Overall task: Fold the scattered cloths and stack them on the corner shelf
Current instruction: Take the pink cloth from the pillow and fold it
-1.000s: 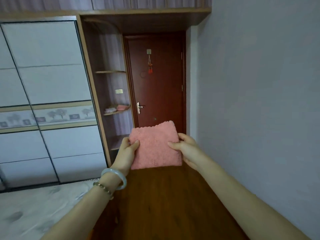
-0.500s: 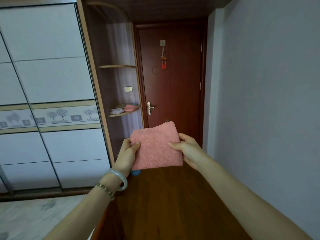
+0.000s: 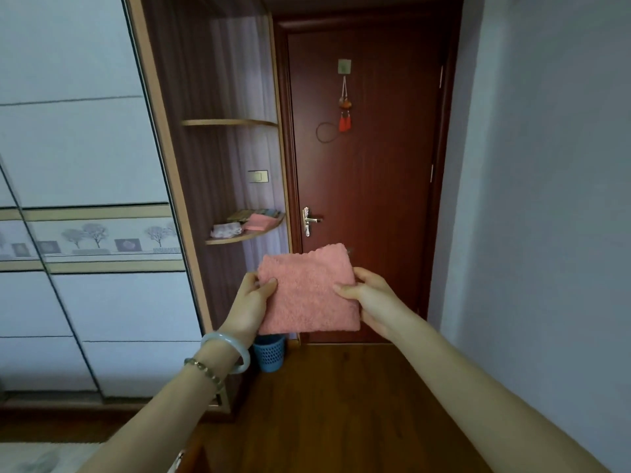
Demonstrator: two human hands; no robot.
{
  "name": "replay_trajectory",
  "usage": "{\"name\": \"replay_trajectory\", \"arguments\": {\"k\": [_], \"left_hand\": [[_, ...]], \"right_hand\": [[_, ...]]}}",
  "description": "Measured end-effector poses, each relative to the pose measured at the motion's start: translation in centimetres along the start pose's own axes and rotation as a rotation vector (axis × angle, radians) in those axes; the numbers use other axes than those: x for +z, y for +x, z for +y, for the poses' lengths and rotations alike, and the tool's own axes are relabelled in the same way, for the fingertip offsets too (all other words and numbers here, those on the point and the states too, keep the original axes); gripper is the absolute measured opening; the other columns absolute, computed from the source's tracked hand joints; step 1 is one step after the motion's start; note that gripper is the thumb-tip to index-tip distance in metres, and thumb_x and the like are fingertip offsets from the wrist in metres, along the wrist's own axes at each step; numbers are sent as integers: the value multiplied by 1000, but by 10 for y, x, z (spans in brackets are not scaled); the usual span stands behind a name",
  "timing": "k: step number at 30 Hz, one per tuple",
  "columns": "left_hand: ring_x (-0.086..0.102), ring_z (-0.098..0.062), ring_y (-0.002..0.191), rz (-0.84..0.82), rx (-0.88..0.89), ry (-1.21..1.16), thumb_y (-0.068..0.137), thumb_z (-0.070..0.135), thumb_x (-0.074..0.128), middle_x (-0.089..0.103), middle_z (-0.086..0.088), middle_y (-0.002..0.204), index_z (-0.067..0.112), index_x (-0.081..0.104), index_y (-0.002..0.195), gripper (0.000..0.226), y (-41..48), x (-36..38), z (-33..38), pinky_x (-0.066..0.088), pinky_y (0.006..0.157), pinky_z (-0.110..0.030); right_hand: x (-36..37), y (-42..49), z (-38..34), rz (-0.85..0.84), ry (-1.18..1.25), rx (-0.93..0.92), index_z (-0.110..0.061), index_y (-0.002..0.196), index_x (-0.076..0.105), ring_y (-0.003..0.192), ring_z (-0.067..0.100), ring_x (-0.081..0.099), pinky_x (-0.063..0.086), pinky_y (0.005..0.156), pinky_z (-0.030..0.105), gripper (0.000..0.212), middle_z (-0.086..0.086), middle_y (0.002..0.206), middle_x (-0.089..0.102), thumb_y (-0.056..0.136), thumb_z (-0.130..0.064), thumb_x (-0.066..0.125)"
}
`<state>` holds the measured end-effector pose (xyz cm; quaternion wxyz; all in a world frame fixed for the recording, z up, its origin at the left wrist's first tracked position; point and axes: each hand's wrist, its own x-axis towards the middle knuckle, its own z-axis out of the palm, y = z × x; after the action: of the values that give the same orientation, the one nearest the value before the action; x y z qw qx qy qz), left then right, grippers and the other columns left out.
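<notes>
The folded pink fluffy cloth (image 3: 307,291) is up in the air, held between the two hands. The left hand (image 3: 251,302) pinches its left edge, with the thumb on the front and the fingers behind. The right hand (image 3: 370,298) pinches its right edge the same way.

The cloth looks soft, light and floppy. It is not slippery and it cannot break. I think it would bend and come open if only one corner were held. Holding both sides, or sliding a flat hand under it, looks best.

The curved wooden corner shelf (image 3: 246,236) is above the left hand and farther away, not close yet. Some folded cloths (image 3: 257,221) lie on it already, and one of them is pink. The cloth in the hands must go up and to the left to land on that pile.

A small blue plastic basket (image 3: 269,353) sits on the brown wooden floor (image 3: 341,404), just below the left hand.
</notes>
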<state>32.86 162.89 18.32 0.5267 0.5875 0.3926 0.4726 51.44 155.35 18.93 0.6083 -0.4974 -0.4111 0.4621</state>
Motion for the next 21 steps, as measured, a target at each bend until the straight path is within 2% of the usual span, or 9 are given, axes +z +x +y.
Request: {"name": "replay_trajectory", "arguments": {"k": [4, 10, 15, 18, 21], "left_hand": [[56, -18, 94, 6, -19, 7, 97, 19, 48, 53, -5, 105, 10, 43, 114, 20, 79, 5, -29, 45, 69, -30], [57, -17, 88, 10, -26, -30, 97, 17, 48, 54, -7, 104, 7, 44, 115, 20, 209, 5, -54, 45, 66, -30], [57, -14, 86, 8, -29, -81, 98, 14, 47, 56, -5, 100, 7, 44, 114, 18, 307, 8, -60, 45, 64, -28], [58, -18, 89, -1, -41, -87, 98, 12, 46, 57, -4, 101, 10, 45, 113, 16, 358, 7, -69, 46, 65, -30], [58, -15, 89, -12, -43, -109, 98, 11, 45, 58, -3, 103, 13, 45, 117, 19, 405, 4, -86, 46, 67, -29]], "right_hand": [[-10, 87, 19, -9, -9, 24, -10, 124, 55, 103, 19, 64, 53, 83, 32, 41, 7, 113, 66, 84, -2, 65], [-14, 216, 31, 7, -11, 39, -10, 127, 53, 106, 21, 63, 53, 88, 38, 46, 8, 116, 65, 83, -3, 67], [-15, 318, 27, 11, -41, 37, -18, 113, 56, 102, 19, 63, 53, 87, 38, 35, 4, 111, 66, 83, -5, 67], [-17, 371, 32, 14, -39, 51, -17, 114, 55, 103, 20, 63, 52, 89, 39, 36, 4, 110, 65, 84, -2, 66], [-18, 422, 41, 5, -31, 75, -19, 106, 57, 99, 19, 63, 53, 84, 35, 31, 3, 106, 65, 83, 0, 65]]}}
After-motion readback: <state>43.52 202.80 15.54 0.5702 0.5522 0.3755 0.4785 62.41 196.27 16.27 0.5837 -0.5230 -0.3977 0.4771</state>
